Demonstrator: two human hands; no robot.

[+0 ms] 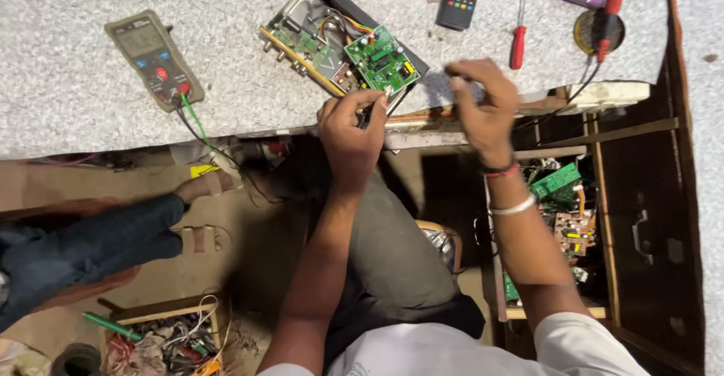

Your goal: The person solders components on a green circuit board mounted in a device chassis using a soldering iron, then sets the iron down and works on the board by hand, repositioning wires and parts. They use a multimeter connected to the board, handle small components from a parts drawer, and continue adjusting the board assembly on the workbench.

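Both forearms reach up from the white shirt: the left hand (351, 128) pinches a dark probe-like tool at the workbench (68, 119) edge, and the right hand (483, 103) pinches something too small to tell. Just beyond the left fingertips, the opened set-top box (339, 44) with its green circuit board (382, 59) overhangs the edge; a nudge could tip it off, or the tip could slip across the board.
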